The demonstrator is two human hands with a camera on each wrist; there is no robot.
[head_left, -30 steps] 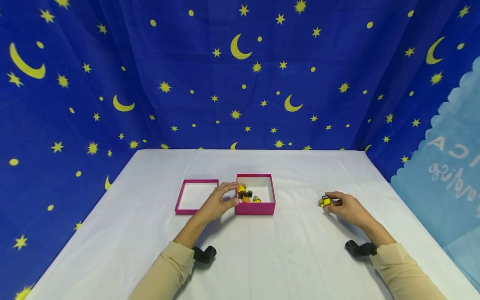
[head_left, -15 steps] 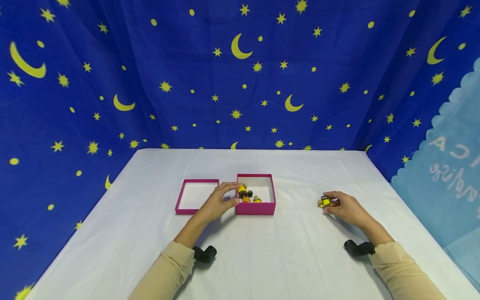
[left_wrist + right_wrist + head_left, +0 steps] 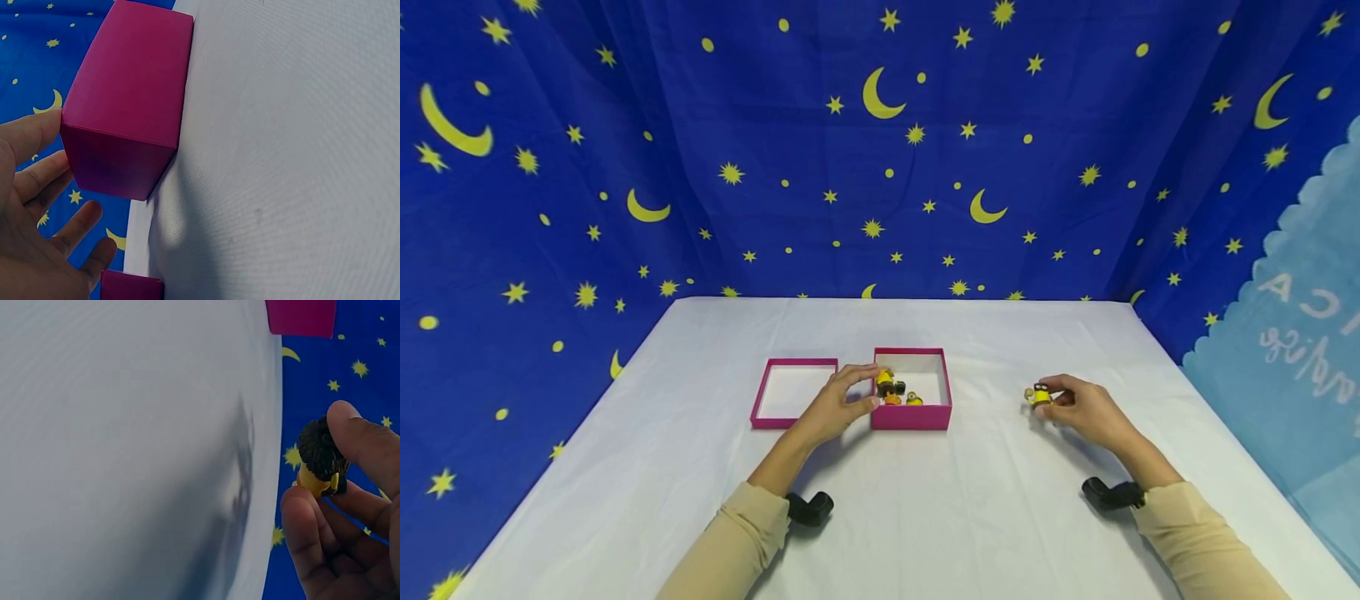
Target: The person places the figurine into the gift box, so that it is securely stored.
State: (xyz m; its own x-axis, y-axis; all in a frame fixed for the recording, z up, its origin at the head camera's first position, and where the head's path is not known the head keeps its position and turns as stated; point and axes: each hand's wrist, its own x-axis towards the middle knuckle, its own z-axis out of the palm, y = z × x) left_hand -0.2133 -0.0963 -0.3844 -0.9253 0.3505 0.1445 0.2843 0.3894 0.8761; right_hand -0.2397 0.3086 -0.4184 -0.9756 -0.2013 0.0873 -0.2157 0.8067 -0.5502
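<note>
This looks like a curtained booth, with blue moon-and-star cloth hanging on three sides of a white-covered table.

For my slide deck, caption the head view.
A left hand touches the pink box of toys while the right hand holds a yellow toy above the white table.
</note>
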